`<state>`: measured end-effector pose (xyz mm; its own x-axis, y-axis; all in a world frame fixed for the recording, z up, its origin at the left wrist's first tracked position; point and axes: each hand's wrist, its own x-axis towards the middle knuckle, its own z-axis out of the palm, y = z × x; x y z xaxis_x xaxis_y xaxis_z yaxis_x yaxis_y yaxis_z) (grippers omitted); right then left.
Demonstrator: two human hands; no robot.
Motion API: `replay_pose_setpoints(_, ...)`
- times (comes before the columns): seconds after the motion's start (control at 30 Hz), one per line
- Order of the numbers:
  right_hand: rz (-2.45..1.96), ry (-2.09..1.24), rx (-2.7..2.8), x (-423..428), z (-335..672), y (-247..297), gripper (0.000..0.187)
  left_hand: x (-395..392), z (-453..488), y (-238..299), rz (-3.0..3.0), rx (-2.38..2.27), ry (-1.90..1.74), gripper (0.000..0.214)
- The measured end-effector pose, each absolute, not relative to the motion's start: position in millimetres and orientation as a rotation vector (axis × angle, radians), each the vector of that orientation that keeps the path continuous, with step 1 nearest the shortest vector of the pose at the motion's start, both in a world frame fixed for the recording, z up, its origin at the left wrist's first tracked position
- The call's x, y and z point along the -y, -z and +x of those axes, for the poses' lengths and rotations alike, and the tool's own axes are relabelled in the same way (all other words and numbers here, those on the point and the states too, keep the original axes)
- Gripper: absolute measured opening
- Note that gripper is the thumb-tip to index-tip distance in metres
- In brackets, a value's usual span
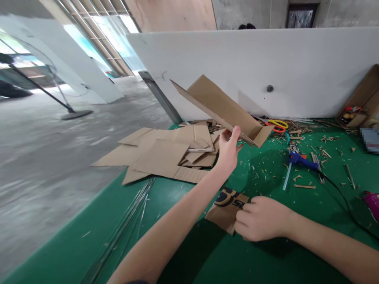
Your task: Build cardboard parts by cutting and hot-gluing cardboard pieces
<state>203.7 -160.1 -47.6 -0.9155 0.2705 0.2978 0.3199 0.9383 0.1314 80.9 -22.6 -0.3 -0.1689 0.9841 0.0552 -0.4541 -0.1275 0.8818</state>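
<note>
My left hand point(228, 152) is raised over the green table point(189, 252) and grips the lower edge of a large folded cardboard sheet point(220, 107), which hangs tilted in the air. My right hand point(260, 219) rests on the table with fingers curled on a small cardboard piece point(226, 208) that bears a dark printed logo. The small piece lies flat just left of that hand.
A pile of flattened cardboard point(166, 154) lies at the table's far left edge. A blue glue gun point(299, 159) with a black cord, scissors with yellow and orange handles point(276, 125) and many cardboard scraps lie to the right. A white partition point(266, 67) backs the table.
</note>
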Motion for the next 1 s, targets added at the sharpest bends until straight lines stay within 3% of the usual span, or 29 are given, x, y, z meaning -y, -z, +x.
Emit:
replay_pose_setpoints(0.13, -1.162, 0.386, 2.710, 128, 226, 37, 0.015, 13, 71, -2, 0.784, -0.817, -1.593, 0.051)
replay_pose_setpoints(0.23, -1.613, 0.364, 2.465, 107, 245, 24, 0.041, 7, 65, -8, 0.757, -0.774, -1.617, 0.050)
replay_pose_setpoints(0.3, -1.588, 0.026, 2.394, 102, 249, 18, 0.043, 5, 61, -12, 0.767, -0.743, -1.634, 0.051)
replay_pose_setpoints(0.43, -1.222, -1.236, 2.284, 93, 239, 16, 0.029, 1, 54, -21, 0.809, -0.679, -1.640, 0.051)
replay_pose_setpoints(0.5, -1.131, -1.522, 2.281, 77, 235, 21, 0.026, 0, 50, -25, 0.829, -0.647, -1.635, 0.050)
replay_pose_setpoints(0.57, -1.307, -1.204, 2.266, 56, 235, 25, 0.019, -2, 46, -29, 0.856, -0.629, -1.632, 0.049)
replay_pose_setpoints(0.67, -1.462, -0.851, 2.118, 29, 240, 30, 0.033, -4, 41, -32, 0.870, -0.639, -1.643, 0.049)
replay_pose_setpoints(0.8, -1.441, -0.620, 2.167, 24, 241, 35, 0.036, -8, 39, -29, 0.840, -0.659, -1.623, 0.050)
replay_pose_setpoints(1.0, -1.337, -0.396, 2.728, 41, 237, 43, 0.022, -8, 43, -20, 0.833, -0.686, -1.568, 0.052)
